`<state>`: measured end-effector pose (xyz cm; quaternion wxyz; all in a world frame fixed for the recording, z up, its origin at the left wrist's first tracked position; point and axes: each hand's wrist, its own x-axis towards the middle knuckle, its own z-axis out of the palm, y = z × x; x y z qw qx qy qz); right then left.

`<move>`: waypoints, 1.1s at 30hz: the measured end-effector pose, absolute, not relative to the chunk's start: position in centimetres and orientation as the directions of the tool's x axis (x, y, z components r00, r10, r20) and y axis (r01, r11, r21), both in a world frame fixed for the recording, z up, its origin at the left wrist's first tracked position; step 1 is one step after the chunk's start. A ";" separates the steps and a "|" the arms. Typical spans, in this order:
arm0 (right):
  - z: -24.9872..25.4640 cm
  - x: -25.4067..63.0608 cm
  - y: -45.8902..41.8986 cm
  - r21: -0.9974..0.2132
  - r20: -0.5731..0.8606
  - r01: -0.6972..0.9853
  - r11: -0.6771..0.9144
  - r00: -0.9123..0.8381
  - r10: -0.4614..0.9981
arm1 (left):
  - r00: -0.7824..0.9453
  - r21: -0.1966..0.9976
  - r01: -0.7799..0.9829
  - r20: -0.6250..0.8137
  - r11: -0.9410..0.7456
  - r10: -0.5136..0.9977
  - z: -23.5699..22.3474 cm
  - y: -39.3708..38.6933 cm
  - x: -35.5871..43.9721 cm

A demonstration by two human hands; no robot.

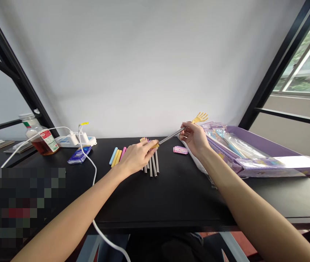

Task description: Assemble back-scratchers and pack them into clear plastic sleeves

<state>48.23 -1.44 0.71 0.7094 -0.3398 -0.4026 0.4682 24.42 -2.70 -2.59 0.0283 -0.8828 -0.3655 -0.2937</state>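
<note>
Between my hands a back scratcher slants up to the right, with a thin metal rod [171,136] and a yellow hand-shaped head [200,117]. My left hand [135,156] is closed on its yellow lower end, which the fingers mostly cover. Near the head, my right hand [194,137] pinches the rod. Under and beside my left hand, several metal rods [154,165] lie on the black table, small hand-shaped heads at their far ends. To its left are a blue handle [113,155], yellow handles [116,159] and a pink handle [122,153], partly hidden by my hand.
A small pink packet [180,150] lies mid-table. At right an open purple box [264,142] holds plastic-wrapped items. Leftward are a blue packet [79,155], a power strip [91,141] and a bottle of brown liquid [44,140]. A white cable [94,174] runs over the table's front edge.
</note>
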 end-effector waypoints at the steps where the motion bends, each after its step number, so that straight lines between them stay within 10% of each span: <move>1: 0.7 48.3 -1.4 -0.857 0.257 -0.392 0.335 0.238 0.937 | 0.562 0.163 0.661 0.540 -0.732 0.627 -2.6 -2.7 24.4; 25: 0.3 50.6 -2.5 -0.913 0.405 -0.145 0.381 -0.218 0.888 | 0.594 -0.153 0.678 0.690 -0.719 0.414 -3.5 -1.3 22.8; 33: -0.7 49.7 -2.1 -0.906 0.419 -0.166 0.388 -0.234 0.877 | 0.601 -0.070 0.665 0.641 -0.743 0.478 -3.9 -1.7 23.2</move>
